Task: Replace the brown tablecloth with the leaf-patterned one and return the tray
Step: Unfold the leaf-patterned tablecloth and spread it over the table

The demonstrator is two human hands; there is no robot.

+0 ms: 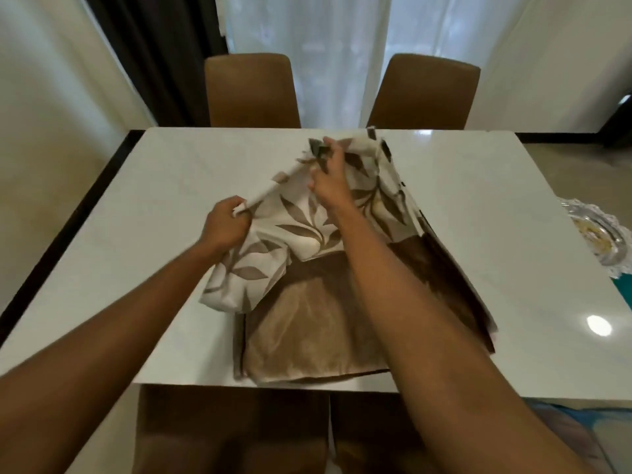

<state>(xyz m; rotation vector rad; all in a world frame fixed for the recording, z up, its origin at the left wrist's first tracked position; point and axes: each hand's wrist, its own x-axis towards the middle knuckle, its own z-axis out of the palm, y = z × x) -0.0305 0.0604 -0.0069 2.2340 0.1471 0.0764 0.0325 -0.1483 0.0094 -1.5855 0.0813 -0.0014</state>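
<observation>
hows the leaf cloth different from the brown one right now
Look: the leaf-patterned cloth is cream with brown leaves; the brown cloth is plain.
Pose: the leaf-patterned cloth is bunched and lifted; the brown cloth lies folded flat.
Hold: the left hand and right hand grip the leaf-patterned cloth; neither holds the brown cloth.
Shared: both are fabric over the white table.

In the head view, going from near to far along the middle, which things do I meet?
Near chair, brown tablecloth, leaf-patterned tablecloth, far chair, white curtain.
</observation>
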